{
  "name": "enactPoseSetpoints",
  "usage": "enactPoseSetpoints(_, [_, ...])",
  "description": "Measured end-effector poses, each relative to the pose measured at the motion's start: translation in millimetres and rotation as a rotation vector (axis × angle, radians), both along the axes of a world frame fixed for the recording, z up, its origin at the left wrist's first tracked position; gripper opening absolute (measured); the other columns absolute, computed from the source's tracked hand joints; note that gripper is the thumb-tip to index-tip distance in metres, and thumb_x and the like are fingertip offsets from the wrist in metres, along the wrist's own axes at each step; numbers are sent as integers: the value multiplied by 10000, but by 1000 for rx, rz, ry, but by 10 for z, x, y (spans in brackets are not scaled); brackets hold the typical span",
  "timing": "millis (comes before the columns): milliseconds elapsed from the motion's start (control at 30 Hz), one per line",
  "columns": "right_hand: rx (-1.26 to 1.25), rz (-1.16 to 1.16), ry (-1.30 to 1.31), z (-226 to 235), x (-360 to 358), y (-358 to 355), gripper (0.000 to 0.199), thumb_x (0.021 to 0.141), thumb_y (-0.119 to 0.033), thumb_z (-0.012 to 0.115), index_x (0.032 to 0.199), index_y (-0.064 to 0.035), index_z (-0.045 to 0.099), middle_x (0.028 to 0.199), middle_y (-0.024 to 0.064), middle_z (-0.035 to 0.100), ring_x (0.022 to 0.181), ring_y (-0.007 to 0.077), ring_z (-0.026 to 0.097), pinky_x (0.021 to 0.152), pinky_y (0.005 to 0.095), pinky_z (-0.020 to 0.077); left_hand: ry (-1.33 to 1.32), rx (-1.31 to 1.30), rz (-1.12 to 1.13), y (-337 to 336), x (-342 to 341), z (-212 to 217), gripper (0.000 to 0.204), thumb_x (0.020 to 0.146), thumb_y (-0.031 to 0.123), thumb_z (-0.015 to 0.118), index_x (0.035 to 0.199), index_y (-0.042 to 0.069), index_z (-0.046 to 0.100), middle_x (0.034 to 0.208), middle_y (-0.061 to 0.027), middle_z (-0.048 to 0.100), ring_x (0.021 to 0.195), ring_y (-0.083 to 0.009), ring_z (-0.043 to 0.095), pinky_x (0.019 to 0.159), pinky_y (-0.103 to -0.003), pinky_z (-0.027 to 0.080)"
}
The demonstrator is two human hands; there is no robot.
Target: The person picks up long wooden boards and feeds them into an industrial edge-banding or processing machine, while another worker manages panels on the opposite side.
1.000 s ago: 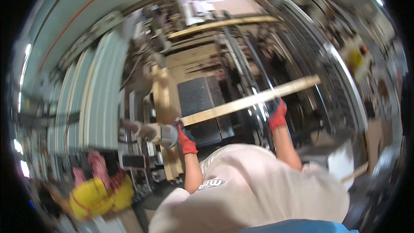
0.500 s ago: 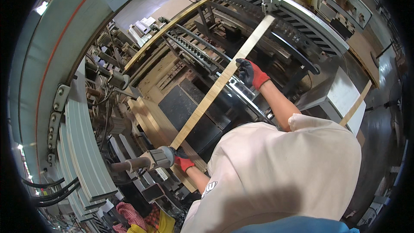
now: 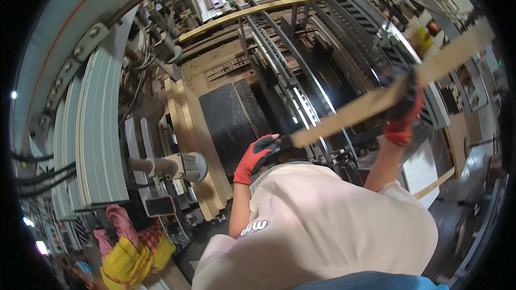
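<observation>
A long, narrow wooden strip slants across the right side, its far end raised toward the upper right. My right hand, in a red and black work glove, is closed around the strip past its middle, blurred by motion. My left hand, gloved the same way, holds nothing; its fingers stretch toward the strip's near end with a small gap between. Below the strip lie the metal rails of a machine. Left of my left hand, several wooden boards lie side by side beside a dark flat plate.
A round-ended machine cylinder juts in at the left, near grey panels. Another wooden strip spans the machine's far side. A person in a yellow garment is at the lower left. A white box-like surface stands at right.
The strip has swung to the right and up with my right hand. My left hand has come off its near end and moved right. The view has turned.
</observation>
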State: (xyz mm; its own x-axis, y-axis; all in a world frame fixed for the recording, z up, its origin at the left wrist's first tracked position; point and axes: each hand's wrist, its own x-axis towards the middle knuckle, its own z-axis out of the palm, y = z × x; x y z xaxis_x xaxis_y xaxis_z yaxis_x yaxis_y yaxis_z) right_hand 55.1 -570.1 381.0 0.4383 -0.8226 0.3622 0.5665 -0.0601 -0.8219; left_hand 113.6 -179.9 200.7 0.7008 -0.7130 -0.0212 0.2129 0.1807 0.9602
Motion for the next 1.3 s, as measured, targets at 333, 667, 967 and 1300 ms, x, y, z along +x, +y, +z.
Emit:
enactPoseSetpoints(333, [-213,183,546,537,-1472,-771,478,831,-272,666,1209,-26,508,1023,70,560,866,159,537,744,288,443,103,-124,369,138,208,-507,456,900,22,522,1343,-19,419,1290,-115,530,1169,-196,533,1009,-309,408])
enactPoseSetpoints(667, [-933,497,1179,-97,-721,82,659,542,-209,828,1136,-33,603,1075,174,631,1022,294,595,885,360,453,392,-504,845,266,437,-536,518,942,463,465,1376,185,413,1304,-135,498,1125,-267,530,954,-406,440])
enactPoseSetpoints(967, [-1674,571,1008,-911,331,447,526,551,-299,814,1027,-154,643,969,64,621,950,247,583,866,363,417,139,-97,1221,810,440,-1082,388,947,328,500,1228,60,512,1152,-103,563,981,-235,566,852,-367,493])
enactPoseSetpoints(1300, [-907,-286,962,-1952,661,298,685,719,-490,688,1271,-129,502,1339,175,406,1228,369,371,1077,478,227,421,-76,1344,997,308,-770,369,900,345,574,1157,80,568,1058,-63,598,909,-189,558,836,-323,436])
